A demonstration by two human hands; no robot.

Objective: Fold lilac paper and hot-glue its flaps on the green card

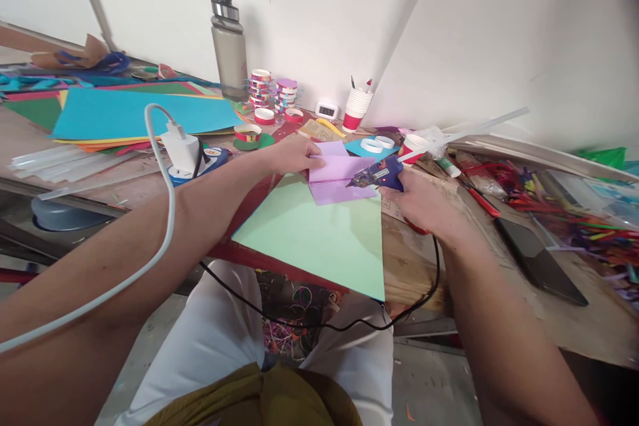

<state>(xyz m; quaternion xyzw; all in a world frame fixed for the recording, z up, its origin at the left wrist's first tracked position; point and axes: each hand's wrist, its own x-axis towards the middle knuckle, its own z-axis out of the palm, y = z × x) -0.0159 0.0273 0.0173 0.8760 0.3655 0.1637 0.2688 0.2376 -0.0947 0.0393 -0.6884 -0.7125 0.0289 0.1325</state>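
Observation:
My right hand is wrapped round a blue glue gun, its nozzle resting on a folded lilac paper. A long clear glue stick juts from the back of the gun. My left hand pinches the left edge of the lilac paper, holding a flap up. The paper lies at the far corner of a light green sheet, which sits on a red sheet on the wooden table.
A black cord hangs from the gun over my lap. A white charger and cable, a stack of coloured sheets, a grey bottle, tape rolls, paper cups and a black phone surround the work.

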